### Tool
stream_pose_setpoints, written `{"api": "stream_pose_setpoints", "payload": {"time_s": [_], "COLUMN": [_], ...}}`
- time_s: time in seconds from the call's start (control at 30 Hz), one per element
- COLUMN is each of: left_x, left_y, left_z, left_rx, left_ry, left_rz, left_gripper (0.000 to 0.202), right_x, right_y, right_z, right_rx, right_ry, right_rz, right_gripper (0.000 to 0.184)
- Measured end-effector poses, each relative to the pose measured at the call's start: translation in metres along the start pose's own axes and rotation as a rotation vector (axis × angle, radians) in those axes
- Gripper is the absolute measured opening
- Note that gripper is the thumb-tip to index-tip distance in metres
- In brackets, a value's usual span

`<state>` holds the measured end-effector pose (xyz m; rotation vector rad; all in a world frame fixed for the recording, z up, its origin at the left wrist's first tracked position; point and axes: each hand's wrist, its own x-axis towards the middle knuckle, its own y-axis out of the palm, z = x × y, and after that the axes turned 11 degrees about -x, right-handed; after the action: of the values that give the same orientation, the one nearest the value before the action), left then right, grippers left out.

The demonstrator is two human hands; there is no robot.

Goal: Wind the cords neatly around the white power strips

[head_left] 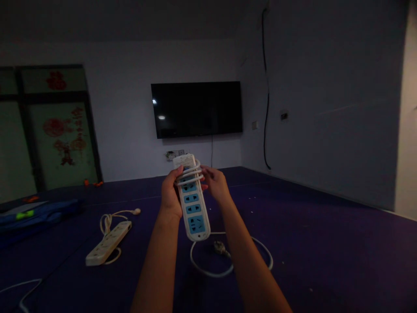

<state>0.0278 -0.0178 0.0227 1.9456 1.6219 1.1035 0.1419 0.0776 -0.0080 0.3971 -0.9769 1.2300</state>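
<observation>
A white power strip (193, 203) with blue socket faces is held up in front of me, tilted, its lower end toward me. My left hand (170, 191) wraps its left side, thumb over the front. Several turns of its white cord (192, 177) circle the upper part of the strip. At the right edge, by these loops, my right hand (215, 183) has its fingers curled, partly hidden behind the strip; it seems to pinch the cord. The rest of the cord curves on the purple surface below, with its plug (220, 248) lying near my right forearm.
Left of me lies a second white power strip (109, 244) with a bundled cord and plug. Blue cloth (48, 215) is at the far left. Another white cord (24, 298) lies front left. A television (197, 109) hangs on the far wall; a dark cable (266, 117) hangs at right.
</observation>
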Motion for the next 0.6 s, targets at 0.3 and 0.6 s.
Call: {"api": "stream_pose_setpoints", "payload": {"time_s": [0.3, 0.6], "left_x": [0.004, 0.013], "left_y": [-0.006, -0.023], "left_z": [-0.005, -0.005], "left_rx": [-0.015, 0.184], "left_ry": [0.110, 0.144], "left_rz": [-0.045, -0.019], "left_gripper": [0.025, 0.030], "right_x": [-0.010, -0.014], "right_y": [-0.013, -0.018], "right_z": [0.026, 0.031], "right_rx": [0.469, 0.403], "right_ry": [-0.160, -0.177], "right_rz": [0.504, 0.532], "right_gripper": [0.066, 0.051]}}
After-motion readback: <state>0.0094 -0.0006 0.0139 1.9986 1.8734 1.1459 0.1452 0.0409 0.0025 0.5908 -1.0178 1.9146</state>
